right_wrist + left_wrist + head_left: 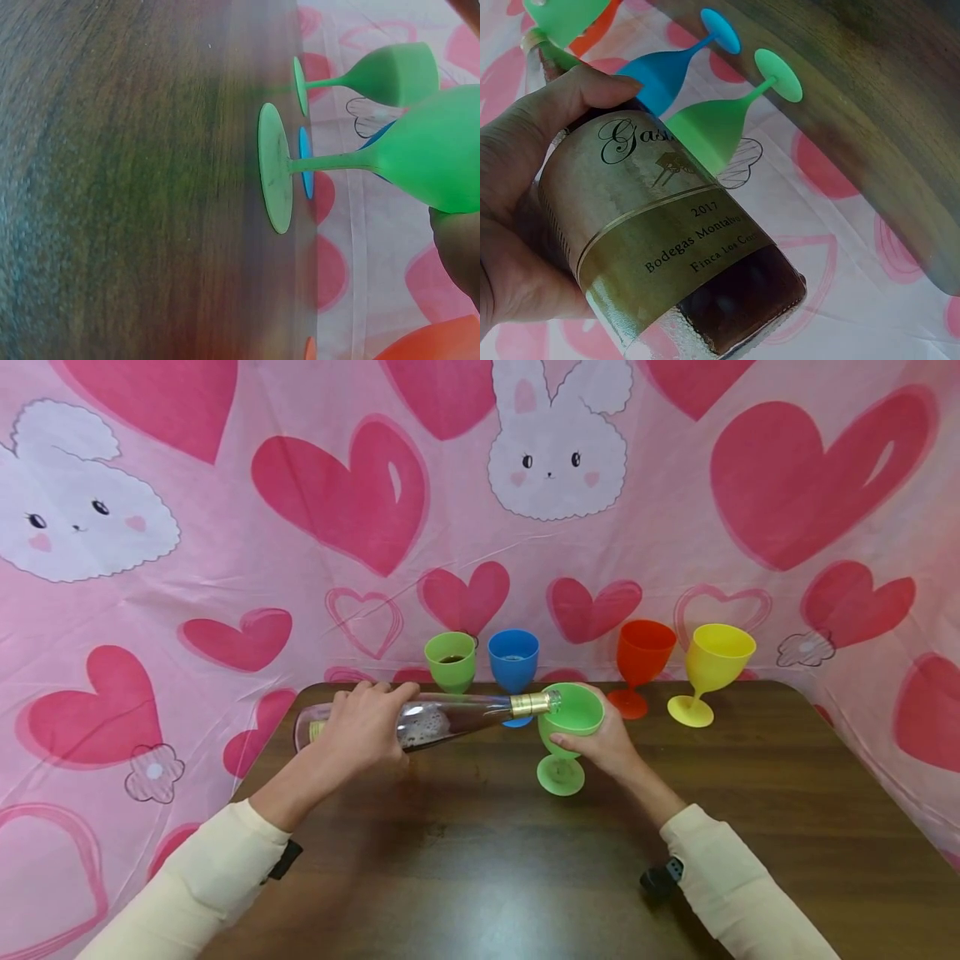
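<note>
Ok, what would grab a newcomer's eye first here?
First, the tilted bottle in the left hand, its mouth at the green goblet in the right hand, over the table. Next, toward the far edge, a second green goblet and blue goblet stand left, a red goblet and yellow goblet right. Behind hangs a pink heart-and-rabbit cloth.

2 light-green stemmed plastic goblets (581,713) (452,672), 1 blue goblet (514,671), 1 red goblet (642,653), 1 yellow goblet (712,665), 1 labelled glass bottle (453,717).
</note>
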A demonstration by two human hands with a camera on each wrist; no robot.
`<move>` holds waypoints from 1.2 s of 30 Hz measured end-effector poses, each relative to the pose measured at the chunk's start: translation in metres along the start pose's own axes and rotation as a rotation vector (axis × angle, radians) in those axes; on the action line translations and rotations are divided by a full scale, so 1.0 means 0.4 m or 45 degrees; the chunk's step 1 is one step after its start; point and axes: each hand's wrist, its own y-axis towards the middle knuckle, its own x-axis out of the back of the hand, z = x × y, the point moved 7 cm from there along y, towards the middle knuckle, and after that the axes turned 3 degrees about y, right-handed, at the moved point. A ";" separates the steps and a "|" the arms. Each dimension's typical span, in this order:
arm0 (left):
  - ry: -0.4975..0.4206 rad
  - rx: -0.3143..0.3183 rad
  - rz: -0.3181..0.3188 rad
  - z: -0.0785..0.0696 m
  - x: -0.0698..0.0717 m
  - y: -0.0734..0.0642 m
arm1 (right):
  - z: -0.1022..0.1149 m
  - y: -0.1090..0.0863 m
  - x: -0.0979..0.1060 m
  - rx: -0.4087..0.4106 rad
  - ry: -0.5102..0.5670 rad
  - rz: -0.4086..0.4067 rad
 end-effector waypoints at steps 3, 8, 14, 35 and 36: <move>0.025 -0.004 -0.012 -0.002 0.004 0.002 | 0.000 0.001 -0.001 0.005 0.005 0.002; 0.077 -0.003 -0.025 -0.003 0.010 0.005 | 0.002 0.002 -0.003 0.023 0.011 0.011; 0.079 -0.006 -0.021 -0.007 0.016 0.008 | 0.005 0.002 0.000 0.025 0.013 0.004; 0.086 0.005 0.020 -0.008 0.019 0.006 | -0.001 0.001 -0.003 0.016 0.010 0.010; 0.088 0.006 0.022 -0.008 0.018 0.006 | -0.002 0.001 -0.003 0.013 0.008 0.009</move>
